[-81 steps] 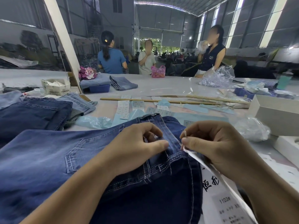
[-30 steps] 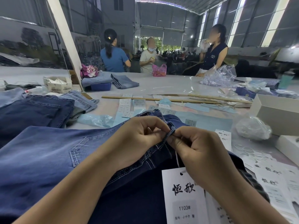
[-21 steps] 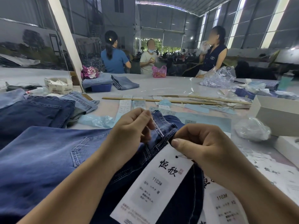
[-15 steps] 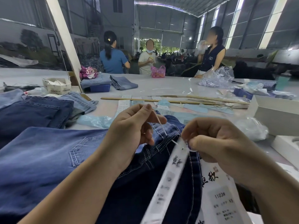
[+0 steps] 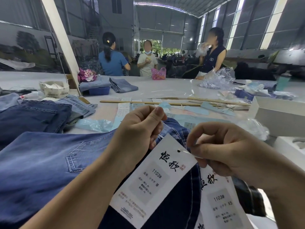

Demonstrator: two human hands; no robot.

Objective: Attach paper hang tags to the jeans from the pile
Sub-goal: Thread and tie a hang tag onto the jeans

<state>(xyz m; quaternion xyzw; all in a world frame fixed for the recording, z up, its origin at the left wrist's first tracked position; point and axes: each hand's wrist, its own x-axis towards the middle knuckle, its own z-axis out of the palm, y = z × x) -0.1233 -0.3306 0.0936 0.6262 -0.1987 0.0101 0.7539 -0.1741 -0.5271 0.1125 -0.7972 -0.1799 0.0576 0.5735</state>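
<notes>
A pair of blue jeans (image 5: 41, 162) lies spread across the table in front of me, its waistband between my hands. A white paper hang tag (image 5: 156, 179) marked 1103# M hangs face up over the waistband. My right hand (image 5: 231, 152) pinches the thin tag string right beside the tag's punched hole. My left hand (image 5: 140, 129) is raised above the waistband, thumb and forefinger pinched together on the other end of the string. A second tag (image 5: 219, 200), marked XS, lies on the table under my right hand.
Folded jeans (image 5: 33, 116) are piled at the left. White boxes (image 5: 280, 116) stand at the right, with crumpled plastic (image 5: 254, 129) beside them. Wooden sticks (image 5: 148, 102) and paper labels lie mid-table. Three people stand at the far side.
The tag has swung from edge-on to face up over the waistband. My left hand has risen a little with the string; my right hand now pinches at the tag's hole.
</notes>
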